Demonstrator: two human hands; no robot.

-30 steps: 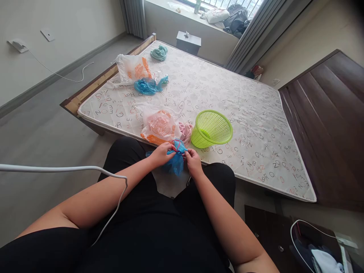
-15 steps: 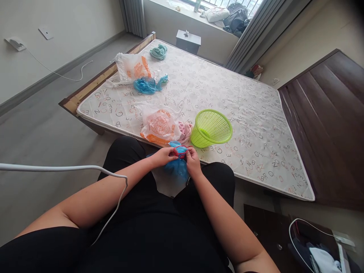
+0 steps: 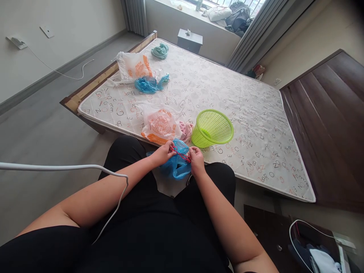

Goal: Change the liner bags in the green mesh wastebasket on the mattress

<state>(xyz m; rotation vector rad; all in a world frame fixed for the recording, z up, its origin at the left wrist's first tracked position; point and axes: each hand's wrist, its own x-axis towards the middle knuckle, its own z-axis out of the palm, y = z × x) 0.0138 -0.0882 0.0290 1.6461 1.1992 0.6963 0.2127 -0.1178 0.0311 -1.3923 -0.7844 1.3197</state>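
Drawing farther apart since half a second ago, our left hand (image 3: 165, 153) and right hand (image 3: 197, 161) are spreading a red string (image 3: 181, 154) between them. Left to right, a white bag (image 3: 160, 127) is lying on the mattress (image 3: 256, 144), our left fingertips are pinching the string, a blue bag (image 3: 170, 167) is hanging between our knees (image 3: 126, 151), our right fingertips are pinching the string too, and a basket (image 3: 214, 127) is standing behind.

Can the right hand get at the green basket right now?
Likely yes: the green basket is close beyond the right hand with nothing visible between, though that hand is busy with the red string.
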